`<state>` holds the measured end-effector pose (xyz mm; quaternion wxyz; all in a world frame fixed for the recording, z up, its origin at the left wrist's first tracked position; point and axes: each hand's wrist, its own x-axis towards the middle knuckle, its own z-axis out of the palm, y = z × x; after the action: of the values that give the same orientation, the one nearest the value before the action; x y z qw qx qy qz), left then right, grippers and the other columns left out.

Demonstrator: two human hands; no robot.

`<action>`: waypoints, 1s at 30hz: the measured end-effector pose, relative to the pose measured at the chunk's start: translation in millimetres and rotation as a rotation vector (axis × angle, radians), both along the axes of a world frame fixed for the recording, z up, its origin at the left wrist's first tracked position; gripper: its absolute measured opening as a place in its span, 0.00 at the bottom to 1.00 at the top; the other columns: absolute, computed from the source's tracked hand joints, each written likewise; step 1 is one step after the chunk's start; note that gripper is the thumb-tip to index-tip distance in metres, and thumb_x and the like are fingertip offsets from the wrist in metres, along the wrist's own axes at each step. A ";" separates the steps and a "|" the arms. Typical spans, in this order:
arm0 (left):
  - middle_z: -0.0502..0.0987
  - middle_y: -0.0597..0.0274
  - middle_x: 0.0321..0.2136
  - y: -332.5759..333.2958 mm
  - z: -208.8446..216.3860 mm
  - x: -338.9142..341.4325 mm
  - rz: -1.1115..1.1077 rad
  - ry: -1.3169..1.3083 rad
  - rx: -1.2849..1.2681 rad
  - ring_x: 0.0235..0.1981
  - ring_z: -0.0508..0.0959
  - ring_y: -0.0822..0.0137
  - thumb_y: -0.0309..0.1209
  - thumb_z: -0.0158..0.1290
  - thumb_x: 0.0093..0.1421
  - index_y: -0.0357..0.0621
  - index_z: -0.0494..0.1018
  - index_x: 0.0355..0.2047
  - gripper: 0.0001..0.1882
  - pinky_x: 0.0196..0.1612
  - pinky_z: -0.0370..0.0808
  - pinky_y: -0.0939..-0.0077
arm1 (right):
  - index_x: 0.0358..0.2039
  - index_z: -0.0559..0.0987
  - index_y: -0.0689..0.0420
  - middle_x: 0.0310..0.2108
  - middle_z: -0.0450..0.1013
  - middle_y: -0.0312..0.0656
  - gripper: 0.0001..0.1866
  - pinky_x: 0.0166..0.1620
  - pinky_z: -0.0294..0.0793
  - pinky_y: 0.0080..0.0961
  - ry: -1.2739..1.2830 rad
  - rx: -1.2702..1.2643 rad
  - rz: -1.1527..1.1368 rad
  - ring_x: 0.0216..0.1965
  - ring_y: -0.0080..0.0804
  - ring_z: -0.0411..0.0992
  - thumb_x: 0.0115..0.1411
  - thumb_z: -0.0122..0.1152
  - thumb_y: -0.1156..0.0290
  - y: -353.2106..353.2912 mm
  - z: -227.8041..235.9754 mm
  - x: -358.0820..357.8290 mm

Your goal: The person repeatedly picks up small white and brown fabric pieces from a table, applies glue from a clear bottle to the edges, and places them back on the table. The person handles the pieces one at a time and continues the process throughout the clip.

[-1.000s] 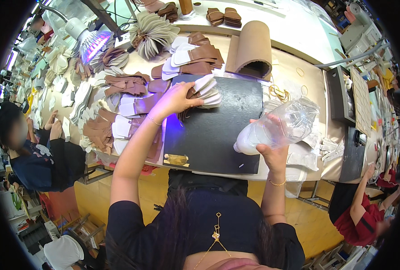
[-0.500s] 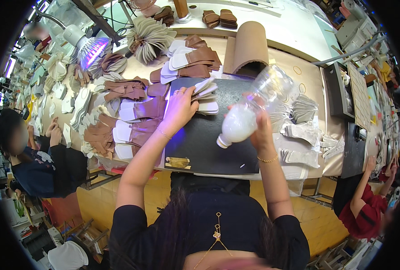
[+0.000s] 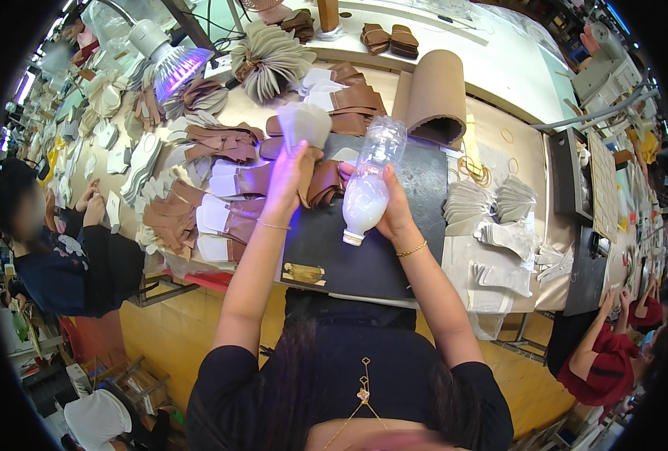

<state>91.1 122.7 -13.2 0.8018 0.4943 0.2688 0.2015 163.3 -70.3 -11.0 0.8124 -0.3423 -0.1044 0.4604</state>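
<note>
My left hand is closed around a fanned bunch of leather pieces, pale grey at the top with brown below, held above the black mat. More brown leather pieces show just right of that hand, near the mat's far left part. A clear plastic bottle with white liquid in its lower part is gripped in my right hand. It is upside down, its white cap pointing down toward me over the mat. Some of my right fingers are hidden behind the bottle.
Stacks of brown and white leather pieces cover the table on the left, under a lit lamp. A brown curved block stands beyond the mat. Grey fanned pieces and rubber bands lie right. Co-workers sit on both sides.
My left hand has raised a fanned bunch of leather pieces from the mat. The bottle in my right hand has moved left and now hangs more nearly straight down.
</note>
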 end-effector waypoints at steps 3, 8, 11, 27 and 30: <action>0.78 0.49 0.45 24.1 21.6 -18.9 -0.003 -0.154 -0.180 0.43 0.80 0.59 0.36 0.49 0.67 0.33 0.66 0.56 0.22 0.46 0.78 0.67 | 0.60 0.66 0.65 0.60 0.67 0.53 0.42 0.56 0.71 0.31 -0.186 -0.073 0.044 0.54 0.35 0.70 0.64 0.48 0.37 3.4 -4.4 6.2; 0.78 0.47 0.46 33.7 70.9 -53.8 0.057 -0.229 -0.175 0.44 0.81 0.57 0.35 0.52 0.65 0.33 0.66 0.55 0.23 0.41 0.81 0.65 | 0.58 0.68 0.64 0.56 0.70 0.52 0.41 0.51 0.74 0.30 -0.334 -0.104 0.123 0.46 0.33 0.74 0.63 0.48 0.37 23.2 -4.1 32.9; 0.78 0.49 0.46 15.4 93.9 -69.4 0.062 -0.176 0.055 0.43 0.81 0.60 0.30 0.52 0.63 0.32 0.68 0.53 0.20 0.41 0.81 0.69 | 0.52 0.72 0.65 0.50 0.74 0.55 0.42 0.50 0.77 0.32 -0.099 0.058 0.105 0.46 0.40 0.76 0.60 0.50 0.33 18.2 2.6 47.5; 0.44 0.38 0.69 -161.7 -4.3 -92.2 -0.566 0.358 1.594 0.70 0.45 0.40 0.59 0.54 0.57 0.40 0.50 0.69 0.50 0.66 0.45 0.34 | 0.58 0.63 0.57 0.47 0.73 0.59 0.46 0.48 0.77 0.47 -0.287 -0.097 -0.660 0.49 0.54 0.74 0.56 0.48 0.27 -148.6 58.9 11.9; 0.43 0.38 0.69 -176.2 0.4 -84.4 -0.487 0.444 1.527 0.70 0.44 0.39 0.57 0.54 0.58 0.39 0.49 0.69 0.49 0.65 0.45 0.34 | 0.63 0.55 0.54 0.54 0.68 0.62 0.50 0.54 0.75 0.49 -0.518 -0.233 -0.754 0.53 0.56 0.72 0.53 0.57 0.30 -131.5 61.3 -8.8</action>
<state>6.7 -53.5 -12.8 0.1955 0.9749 0.0956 0.0472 154.5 -201.8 50.3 0.8264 -0.5486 -0.1197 0.0415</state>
